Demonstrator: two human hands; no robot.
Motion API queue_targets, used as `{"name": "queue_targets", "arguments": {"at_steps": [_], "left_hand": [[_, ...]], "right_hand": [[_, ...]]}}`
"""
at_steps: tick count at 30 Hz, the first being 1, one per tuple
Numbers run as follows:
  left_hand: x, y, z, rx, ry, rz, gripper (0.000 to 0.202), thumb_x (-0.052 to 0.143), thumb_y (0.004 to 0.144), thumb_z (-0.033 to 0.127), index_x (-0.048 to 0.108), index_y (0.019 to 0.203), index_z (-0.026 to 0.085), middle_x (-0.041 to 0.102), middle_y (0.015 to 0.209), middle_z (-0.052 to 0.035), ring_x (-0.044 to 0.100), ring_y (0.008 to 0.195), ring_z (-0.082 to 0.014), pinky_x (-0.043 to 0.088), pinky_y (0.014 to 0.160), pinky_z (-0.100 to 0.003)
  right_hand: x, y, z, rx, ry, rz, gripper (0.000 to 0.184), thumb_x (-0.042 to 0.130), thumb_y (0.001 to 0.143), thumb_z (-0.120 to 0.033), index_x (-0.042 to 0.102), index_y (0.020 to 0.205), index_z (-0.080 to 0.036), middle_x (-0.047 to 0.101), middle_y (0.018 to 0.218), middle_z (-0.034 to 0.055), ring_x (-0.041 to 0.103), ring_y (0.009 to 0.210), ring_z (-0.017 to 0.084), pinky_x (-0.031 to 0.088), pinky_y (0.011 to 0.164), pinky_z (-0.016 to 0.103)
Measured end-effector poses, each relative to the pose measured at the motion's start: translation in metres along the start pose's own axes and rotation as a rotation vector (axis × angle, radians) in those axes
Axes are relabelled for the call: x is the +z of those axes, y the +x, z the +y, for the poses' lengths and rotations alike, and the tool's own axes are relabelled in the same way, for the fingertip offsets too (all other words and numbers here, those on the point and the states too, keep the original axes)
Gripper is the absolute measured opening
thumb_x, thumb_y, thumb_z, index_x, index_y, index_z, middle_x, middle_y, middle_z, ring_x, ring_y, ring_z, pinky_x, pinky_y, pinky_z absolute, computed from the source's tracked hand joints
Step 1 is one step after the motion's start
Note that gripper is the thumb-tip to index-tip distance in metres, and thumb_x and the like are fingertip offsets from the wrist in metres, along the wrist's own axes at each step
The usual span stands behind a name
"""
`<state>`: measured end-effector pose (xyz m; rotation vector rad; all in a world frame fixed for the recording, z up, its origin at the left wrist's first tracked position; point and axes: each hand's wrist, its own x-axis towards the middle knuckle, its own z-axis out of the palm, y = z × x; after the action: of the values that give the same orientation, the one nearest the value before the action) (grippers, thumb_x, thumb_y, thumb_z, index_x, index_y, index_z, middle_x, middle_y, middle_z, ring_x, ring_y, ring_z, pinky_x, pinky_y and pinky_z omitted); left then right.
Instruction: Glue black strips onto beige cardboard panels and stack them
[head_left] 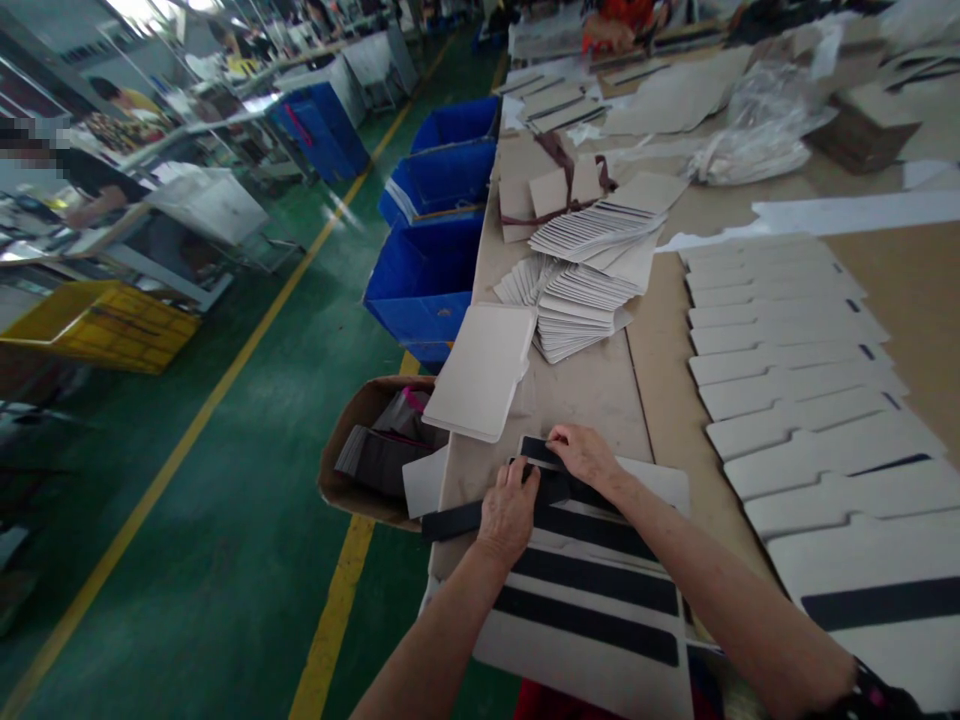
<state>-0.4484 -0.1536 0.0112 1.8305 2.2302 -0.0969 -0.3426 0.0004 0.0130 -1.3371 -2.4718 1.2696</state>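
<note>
My left hand (508, 510) is closed around some dark strips (451, 522), whose ends stick out to its left past the table edge. My right hand (589, 455) has its fingertips pressed together on a dark strip (534, 450) at the far edge of a light board. Both hands are close together over overlapping light boards (570, 660) at the near table edge. Across these boards lie several dark strips (592, 625), parallel and slightly slanted. My right forearm hides part of the boards.
Overlapping light boards (817, 440) run in a row along the right. Beyond my hands are a cream board stack (484, 370) and fanned pieces (585, 300). Left of the table stand a cardboard box (330, 470) and blue bins (420, 310). Another person's hand (611, 35) is at the far end.
</note>
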Motion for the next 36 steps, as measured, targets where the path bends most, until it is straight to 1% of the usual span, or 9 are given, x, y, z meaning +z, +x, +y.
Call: {"name": "queue_targets", "arguments": {"at_steps": [7,14,18,21,23,26,29,32,36], "left_hand": [[-0.001,0.002,-0.001,0.045,0.033,-0.002,0.047,0.038,0.088,0.013,0.046,0.134,0.02,0.031,0.154,-0.0091,0.045,0.119,-0.0273,0.054,0.087,-0.038],[-0.002,0.006,-0.002,0.07,0.059,-0.016,0.044,0.043,0.086,0.014,0.048,0.13,0.02,0.033,0.154,-0.0087,0.046,0.116,-0.0272,0.053,0.087,-0.037],[-0.001,0.008,-0.002,0.068,0.075,-0.031,0.043,0.045,0.085,0.014,0.051,0.127,0.021,0.032,0.155,-0.0102,0.047,0.115,-0.0272,0.053,0.086,-0.036],[0.0,0.009,-0.004,0.07,0.075,-0.033,0.047,0.045,0.084,0.012,0.049,0.13,0.02,0.03,0.155,-0.0109,0.047,0.115,-0.0269,0.052,0.088,-0.036],[0.001,0.009,-0.005,0.075,0.07,-0.035,0.048,0.046,0.083,0.01,0.05,0.13,0.02,0.03,0.155,-0.0114,0.047,0.115,-0.0268,0.051,0.089,-0.036],[0.001,0.009,-0.008,0.088,0.064,-0.043,0.049,0.046,0.083,0.01,0.049,0.131,0.021,0.031,0.155,-0.0107,0.047,0.114,-0.0265,0.051,0.089,-0.036],[-0.001,0.01,-0.01,0.098,0.07,-0.052,0.052,0.046,0.082,0.01,0.047,0.133,0.021,0.032,0.154,-0.0099,0.047,0.115,-0.0266,0.05,0.09,-0.036],[-0.003,0.011,-0.01,0.106,0.084,-0.063,0.053,0.045,0.082,0.01,0.047,0.134,0.02,0.033,0.154,-0.0097,0.047,0.115,-0.0265,0.05,0.092,-0.036],[-0.004,0.013,-0.011,0.12,0.099,-0.071,0.053,0.046,0.082,0.01,0.048,0.134,0.019,0.032,0.154,-0.0109,0.047,0.115,-0.0259,0.047,0.097,-0.037]], "right_hand": [[0.006,0.003,0.002,0.037,-0.104,0.004,0.014,0.058,0.086,-0.029,0.07,0.085,-0.021,0.072,0.085,0.0044,0.062,0.078,0.017,0.038,0.069,0.027],[0.007,0.005,-0.004,0.067,-0.155,-0.002,0.015,0.058,0.087,-0.03,0.07,0.089,-0.021,0.073,0.09,0.0066,0.064,0.084,0.018,0.04,0.072,0.027],[-0.019,-0.01,0.009,0.065,-0.134,-0.027,0.021,0.062,0.083,-0.035,0.068,0.099,-0.021,0.073,0.092,0.0056,0.065,0.085,0.019,0.042,0.074,0.027],[-0.05,-0.04,0.042,0.045,-0.076,-0.081,0.031,0.066,0.076,-0.032,0.065,0.105,-0.022,0.073,0.097,0.0051,0.065,0.089,0.021,0.043,0.077,0.028],[-0.065,-0.065,0.069,0.093,-0.017,-0.079,0.028,0.062,0.075,-0.03,0.065,0.101,-0.022,0.073,0.094,0.0046,0.065,0.088,0.021,0.044,0.077,0.029],[-0.069,-0.098,0.099,0.189,0.113,0.041,0.02,0.056,0.076,-0.031,0.064,0.091,-0.022,0.072,0.087,0.0027,0.065,0.084,0.02,0.045,0.077,0.031],[-0.055,-0.117,0.11,0.292,0.202,0.226,0.022,0.056,0.077,-0.039,0.064,0.089,-0.021,0.07,0.084,0.0023,0.064,0.081,0.02,0.046,0.077,0.032],[-0.038,-0.121,0.111,0.388,0.223,0.361,0.026,0.058,0.078,-0.045,0.063,0.089,-0.022,0.069,0.081,0.0023,0.063,0.075,0.02,0.046,0.073,0.033],[-0.024,-0.117,0.112,0.417,0.261,0.549,0.029,0.061,0.076,-0.046,0.061,0.091,-0.021,0.068,0.083,0.0035,0.063,0.075,0.02,0.047,0.073,0.033]]}}
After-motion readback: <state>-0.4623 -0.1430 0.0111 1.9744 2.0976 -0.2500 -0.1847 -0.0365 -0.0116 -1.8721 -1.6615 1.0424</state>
